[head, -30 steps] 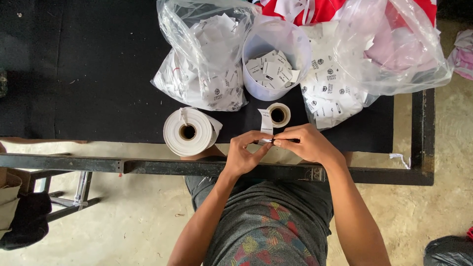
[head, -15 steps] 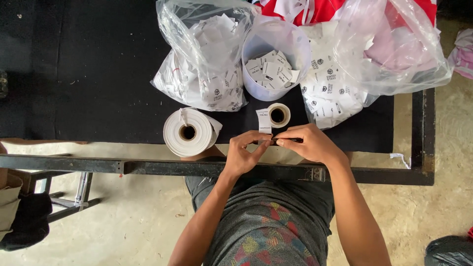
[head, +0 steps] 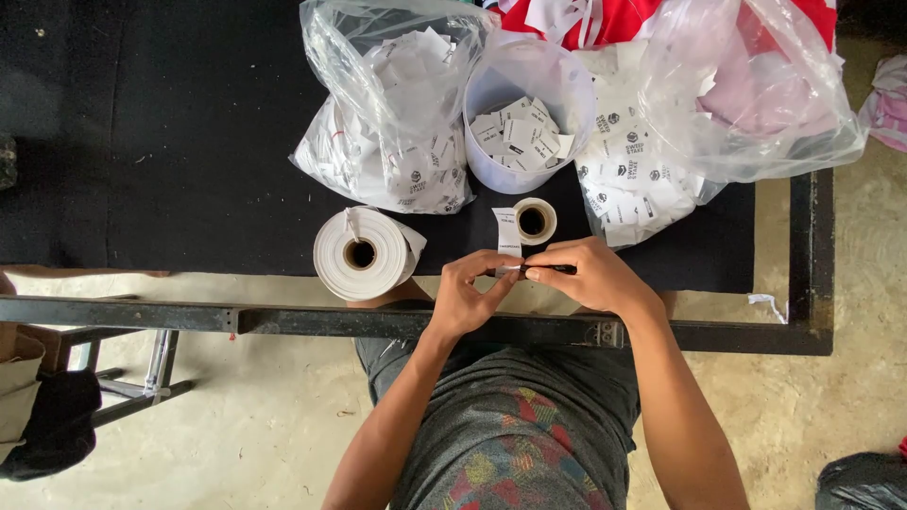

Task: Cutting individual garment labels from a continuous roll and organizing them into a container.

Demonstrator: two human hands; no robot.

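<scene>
Black cloth covers the bench top, with a dark metal rail along the near edge and bare concrete floor below. I note things left to right.

Up and left of the hands stands a large roll of white label tape, core facing me. Beyond it sits a clear bag of cut labels, slumped and open. Straight ahead of the hands is a white tub holding more cut labels, and just in front of the fingers a small roll with a label strip trailing down to both hands. Further right lies a second clear bag over loose printed labels.

My left hand pinches the strip's free end between thumb and fingertips. My right hand is closed on a thin dark tool, possibly a small blade or pen; I cannot tell which from here. The two hands nearly touch.

Handling judgement: the strip looks feather-light, limp and easily creased, likely to curl or flutter. Best held flat near its end, tensioned gently against the small roll, which is light enough to skid.
</scene>
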